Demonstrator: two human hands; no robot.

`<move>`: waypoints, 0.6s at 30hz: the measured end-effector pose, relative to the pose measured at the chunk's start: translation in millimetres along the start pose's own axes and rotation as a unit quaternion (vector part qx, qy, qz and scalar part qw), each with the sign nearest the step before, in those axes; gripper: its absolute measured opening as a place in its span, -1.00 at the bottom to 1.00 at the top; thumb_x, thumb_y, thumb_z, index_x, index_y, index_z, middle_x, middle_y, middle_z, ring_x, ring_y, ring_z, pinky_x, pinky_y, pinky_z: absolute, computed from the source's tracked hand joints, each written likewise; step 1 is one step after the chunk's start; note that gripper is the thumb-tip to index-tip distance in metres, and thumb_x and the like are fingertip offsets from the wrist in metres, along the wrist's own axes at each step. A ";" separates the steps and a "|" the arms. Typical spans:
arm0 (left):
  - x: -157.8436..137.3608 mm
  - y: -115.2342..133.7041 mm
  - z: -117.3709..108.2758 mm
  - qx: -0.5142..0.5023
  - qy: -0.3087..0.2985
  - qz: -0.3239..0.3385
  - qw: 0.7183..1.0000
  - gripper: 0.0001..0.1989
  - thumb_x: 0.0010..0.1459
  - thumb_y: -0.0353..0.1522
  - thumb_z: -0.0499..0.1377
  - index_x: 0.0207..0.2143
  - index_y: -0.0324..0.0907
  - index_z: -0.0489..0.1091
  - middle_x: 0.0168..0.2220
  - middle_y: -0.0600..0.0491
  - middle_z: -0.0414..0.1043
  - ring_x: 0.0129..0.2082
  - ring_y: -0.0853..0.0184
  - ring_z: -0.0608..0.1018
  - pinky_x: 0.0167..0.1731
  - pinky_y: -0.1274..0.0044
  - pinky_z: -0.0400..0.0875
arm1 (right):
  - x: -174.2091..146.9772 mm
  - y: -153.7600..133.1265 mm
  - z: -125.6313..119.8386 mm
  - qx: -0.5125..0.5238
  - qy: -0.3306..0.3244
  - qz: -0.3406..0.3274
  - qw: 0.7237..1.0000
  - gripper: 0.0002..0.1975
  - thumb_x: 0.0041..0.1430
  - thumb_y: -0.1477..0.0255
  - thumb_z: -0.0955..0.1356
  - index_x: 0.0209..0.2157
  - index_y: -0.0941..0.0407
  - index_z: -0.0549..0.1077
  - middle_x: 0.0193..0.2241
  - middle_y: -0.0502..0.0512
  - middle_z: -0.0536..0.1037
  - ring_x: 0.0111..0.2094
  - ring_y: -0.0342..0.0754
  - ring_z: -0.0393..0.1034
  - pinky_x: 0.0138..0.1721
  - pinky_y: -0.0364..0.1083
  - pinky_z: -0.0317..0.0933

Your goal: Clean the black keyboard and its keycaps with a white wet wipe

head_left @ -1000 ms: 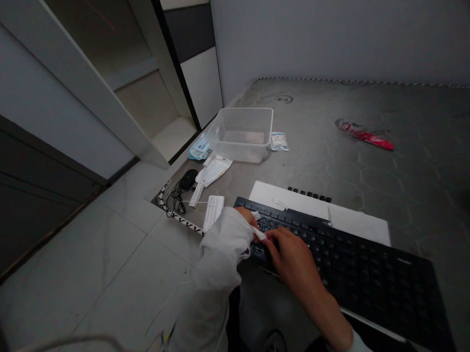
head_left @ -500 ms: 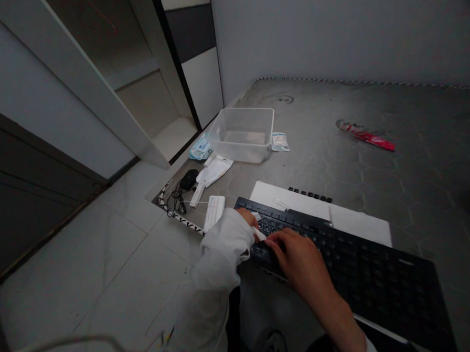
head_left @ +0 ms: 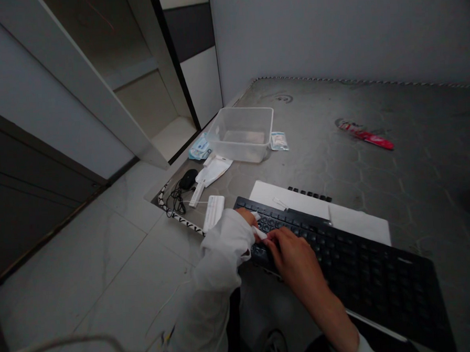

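Note:
A black keyboard (head_left: 369, 263) lies at an angle along the near side of the grey patterned surface. Over its left end, my left hand (head_left: 246, 216) is closed around a crumpled white tissue (head_left: 259, 233), whose ends stick out between the fingers. My right hand (head_left: 300, 256) pinches the lower end of that tissue with thumb and fingertips, just above the keys. Near the left hand, some key spots show round bases without caps. White sheets (head_left: 359, 224) lie partly under the keyboard's far edge, with several loose black keycaps (head_left: 310, 194) in a row behind them. Cotton swabs (head_left: 279, 203) rest on the nearer sheet.
Left of the keyboard are a white box (head_left: 214, 213), a black mouse (head_left: 188, 179) with coiled cable and a white packet (head_left: 214, 169). Farther back stand a clear plastic bin (head_left: 241, 149), a blue packet (head_left: 199, 148), a small sachet (head_left: 279, 141) and a red-wrapped item (head_left: 367, 135).
My right hand and forearm have shifted slightly left, with the fingers still at the tissue's end. The left hand stays almost where it was.

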State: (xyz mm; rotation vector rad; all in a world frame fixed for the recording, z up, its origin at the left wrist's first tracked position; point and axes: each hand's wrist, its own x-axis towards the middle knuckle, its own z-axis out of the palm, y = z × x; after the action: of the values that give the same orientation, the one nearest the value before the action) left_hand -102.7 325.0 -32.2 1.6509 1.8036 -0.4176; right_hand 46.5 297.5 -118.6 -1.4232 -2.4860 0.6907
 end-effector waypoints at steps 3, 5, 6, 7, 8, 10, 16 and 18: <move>0.0 1.2 -1.2 0.007 -0.013 -0.007 1.000 -0.63 0.06 -0.32 0.35 -0.06 -0.23 0.59 0.03 -0.18 0.60 0.02 0.03 0.61 -0.03 0.45 0.46 | 0.9 0.0 1.3 -0.005 -0.007 0.004 1.000 -0.82 0.38 0.46 0.27 -0.21 0.11 0.53 -0.22 0.11 0.58 -0.22 0.09 0.49 -0.21 0.00 0.16; -0.9 1.6 -1.4 0.008 -0.011 -0.007 1.000 -0.64 0.09 -0.33 0.32 -0.04 -0.26 0.57 0.03 -0.20 0.59 0.01 0.05 0.61 -0.03 0.47 0.46 | 1.1 0.0 1.4 -0.006 -0.009 0.006 1.000 -0.82 0.39 0.46 0.27 -0.20 0.11 0.53 -0.22 0.11 0.58 -0.22 0.09 0.49 -0.21 0.00 0.16; -1.3 1.7 -1.4 0.009 -0.009 -0.005 1.000 -0.64 0.12 -0.34 0.30 -0.03 -0.28 0.57 0.04 -0.21 0.58 0.01 0.06 0.61 -0.03 0.47 0.46 | 1.1 0.2 1.2 -0.004 -0.010 0.005 1.000 -0.82 0.39 0.45 0.27 -0.20 0.11 0.53 -0.22 0.11 0.58 -0.22 0.09 0.49 -0.20 0.00 0.16; -1.7 1.8 -1.4 0.009 -0.009 -0.002 1.000 -0.64 0.12 -0.35 0.30 -0.02 -0.30 0.56 0.05 -0.23 0.58 0.01 0.06 0.61 -0.02 0.47 0.45 | 0.9 0.3 1.0 -0.002 -0.010 0.004 1.000 -0.82 0.39 0.45 0.27 -0.20 0.11 0.53 -0.22 0.11 0.58 -0.22 0.09 0.49 -0.20 0.00 0.16; -2.0 1.8 -1.5 0.010 -0.011 0.001 1.000 -0.63 0.12 -0.35 0.30 -0.02 -0.31 0.56 0.05 -0.24 0.57 0.02 0.05 0.61 -0.01 0.47 0.45 | 0.7 0.5 0.7 0.001 -0.011 0.004 1.000 -0.82 0.39 0.45 0.28 -0.21 0.10 0.53 -0.22 0.10 0.58 -0.22 0.08 0.49 -0.20 0.00 0.16; -2.3 1.7 -2.0 0.014 -0.016 0.008 1.000 -0.63 0.11 -0.37 0.30 -0.03 -0.32 0.56 0.06 -0.26 0.56 0.04 0.03 0.59 0.02 0.46 0.44 | 0.4 0.7 0.2 0.007 -0.014 0.003 1.000 -0.83 0.38 0.46 0.28 -0.22 0.10 0.53 -0.22 0.10 0.58 -0.23 0.08 0.49 -0.20 -0.01 0.16; -4.4 2.1 -4.1 0.013 -0.021 0.011 1.000 -0.66 0.13 -0.39 0.29 -0.04 -0.34 0.57 0.06 -0.30 0.55 0.06 -0.02 0.58 0.04 0.42 0.43 | 0.8 -1.1 -0.8 0.006 -0.026 0.014 1.000 -0.83 0.39 0.46 0.28 -0.20 0.10 0.52 -0.19 0.11 0.58 -0.21 0.09 0.48 -0.17 0.01 0.18; -4.6 2.7 -4.8 0.008 -0.022 0.009 1.000 -0.65 0.13 -0.40 0.29 -0.02 -0.35 0.56 0.06 -0.31 0.55 0.06 -0.03 0.58 0.04 0.41 0.43 | 0.8 -1.8 -1.5 0.005 -0.027 0.017 0.999 -0.84 0.38 0.45 0.28 -0.20 0.10 0.52 -0.19 0.11 0.58 -0.22 0.10 0.48 -0.18 0.02 0.18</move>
State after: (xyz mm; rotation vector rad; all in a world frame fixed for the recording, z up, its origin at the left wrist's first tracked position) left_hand -101.3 325.0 -25.1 1.6544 1.7576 -0.4579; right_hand 45.3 297.9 -116.5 -1.4648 -2.5013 0.7575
